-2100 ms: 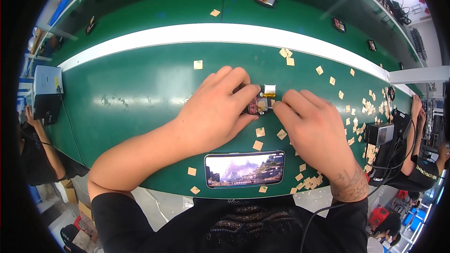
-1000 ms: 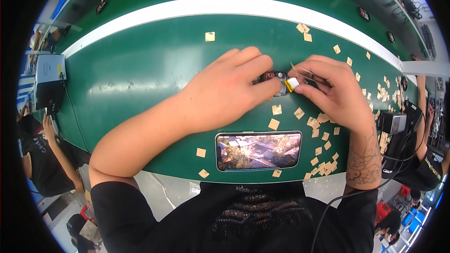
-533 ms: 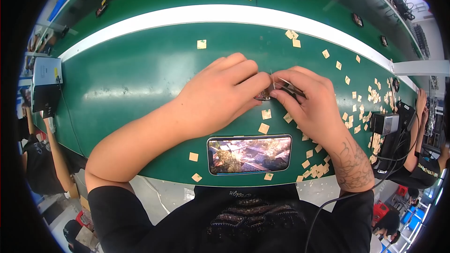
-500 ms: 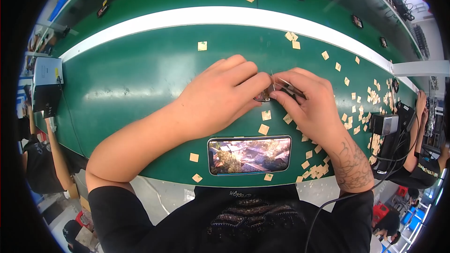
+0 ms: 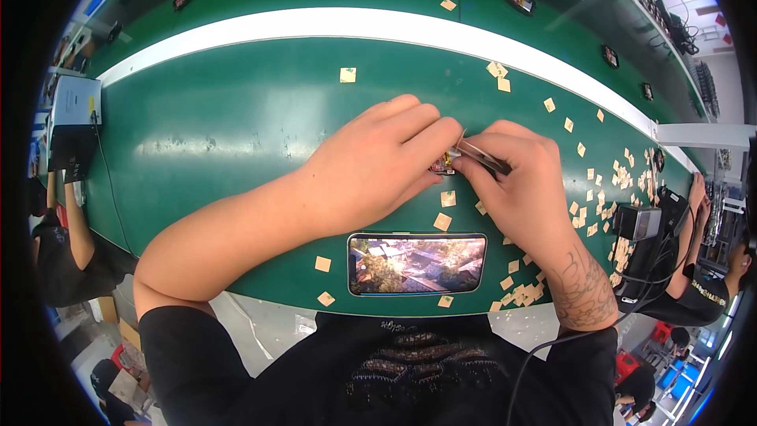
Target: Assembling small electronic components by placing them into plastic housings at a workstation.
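Observation:
Between the thumb and fingers of my left hand point(image 5: 374, 162) is a small dark electronic assembly point(image 5: 443, 166), with a bit of yellow on it. My fingers cover most of it. My right hand point(image 5: 520, 177) grips metal tweezers point(image 5: 487, 157) whose tips point left to the upper edge of the assembly. The right thumb is close beside the assembly; whether it touches cannot be made out. Just below the hands lies a small pale yellow square point(image 5: 448, 199). Nearer me, a phone point(image 5: 416, 265) lies flat with a video picture on its screen.
Many pale squares point(image 5: 522, 294) are scattered across the green table point(image 5: 213, 110), mostly at the right. A white rail point(image 5: 307, 24) crosses behind. More dark assemblies point(image 5: 520, 1) lie beyond it. A grey box point(image 5: 637, 222) with cables stands at right, another box point(image 5: 75, 122) at left. Other people sit at both sides.
The tweezers now lie at a different angle, and yellow shows on the assembly beside their tips. My left hand keeps its hold. The whole view has shifted slightly.

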Demonstrator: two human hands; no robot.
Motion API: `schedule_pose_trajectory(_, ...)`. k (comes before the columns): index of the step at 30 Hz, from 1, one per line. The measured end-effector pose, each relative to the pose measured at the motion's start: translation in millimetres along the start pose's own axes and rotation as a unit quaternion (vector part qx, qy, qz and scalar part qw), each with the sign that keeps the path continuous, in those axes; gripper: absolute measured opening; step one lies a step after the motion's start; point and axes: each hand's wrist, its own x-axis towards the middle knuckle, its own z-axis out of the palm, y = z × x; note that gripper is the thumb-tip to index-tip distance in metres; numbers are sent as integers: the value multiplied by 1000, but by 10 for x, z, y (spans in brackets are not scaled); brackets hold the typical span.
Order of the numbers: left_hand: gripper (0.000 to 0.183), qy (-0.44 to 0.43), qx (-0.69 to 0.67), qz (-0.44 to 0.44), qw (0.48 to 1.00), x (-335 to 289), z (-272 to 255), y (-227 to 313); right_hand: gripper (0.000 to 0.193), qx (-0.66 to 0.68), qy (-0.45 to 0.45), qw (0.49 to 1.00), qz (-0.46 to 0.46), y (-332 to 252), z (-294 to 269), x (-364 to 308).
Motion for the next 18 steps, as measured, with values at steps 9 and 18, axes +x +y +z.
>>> schedule_pose_trajectory(9,47,-7,16,-17,1000,25,-12,40,9,-44,-12,999,-8,-10,-44,51)
schedule_pose_trajectory(18,33,-29,137,31,990,-9,22,114,12,48,55,997,-7,261,-152,39)
